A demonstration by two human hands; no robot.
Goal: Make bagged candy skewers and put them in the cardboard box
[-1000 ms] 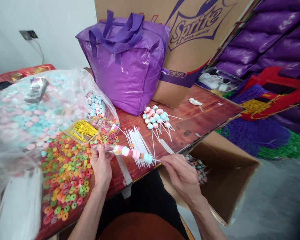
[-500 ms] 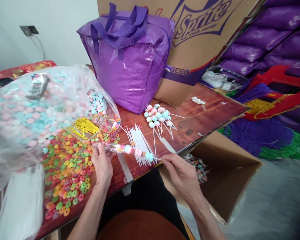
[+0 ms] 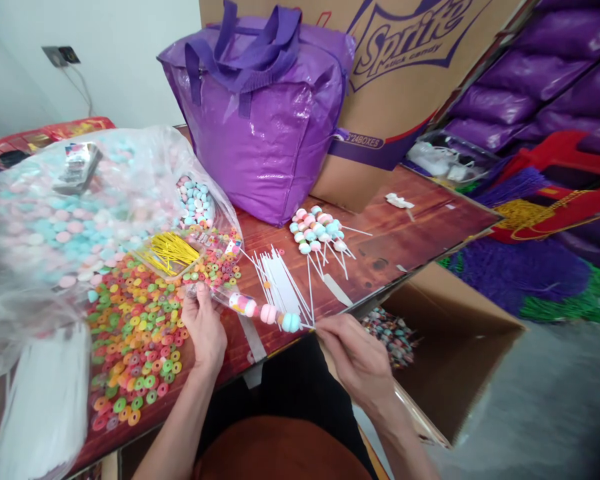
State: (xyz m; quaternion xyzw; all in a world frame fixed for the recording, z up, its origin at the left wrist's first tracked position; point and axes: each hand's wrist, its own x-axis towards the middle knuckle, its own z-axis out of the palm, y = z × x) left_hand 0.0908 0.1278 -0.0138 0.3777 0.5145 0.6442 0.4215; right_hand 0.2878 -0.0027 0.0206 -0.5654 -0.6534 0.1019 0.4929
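Note:
My left hand [image 3: 205, 330] pinches one end of a clear plastic wrapper [image 3: 220, 295] above the loose ring candies [image 3: 145, 327]. Inside or against that wrapper lies a candy skewer [image 3: 269, 313] of pink, white and blue marshmallow pieces. My right hand [image 3: 355, 353] is closed on the skewer's white stick at the table's front edge. Just behind it lie a bundle of white sticks [image 3: 283, 283] and a pile of candy skewers [image 3: 317, 230]. Yellow twist ties [image 3: 171, 252] sit in a small clear tray left of the sticks.
A big clear bag of marshmallows [image 3: 65, 220] covers the table's left, with a stack of clear wrappers [image 3: 45, 400] in front. Behind stand a purple bag [image 3: 260, 133] and a cardboard carton [image 3: 370, 173]. An open cardboard box [image 3: 460, 340] holding wrapped candy stands at the right.
Both hands keep their hold. The skewer has tilted a little lower at its stick end and shifted slightly left, with my right hand dropping slightly. The view has shifted a little.

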